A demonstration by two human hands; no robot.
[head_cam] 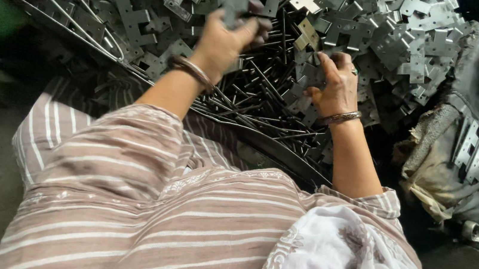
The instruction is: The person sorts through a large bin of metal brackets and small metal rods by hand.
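Grey stamped metal plate (237, 5) sits clenched in my left hand (224, 41) above the heap of plates (383, 31), while my right hand (334, 82), its grip loose, fingers the thin rods (255, 103); pairing them seems the step, needing careful alignment.

No packages, labels, signs or screens in view. Nothing printed is seen at any clock position, from 12 o'clock round to 6 o'clock.
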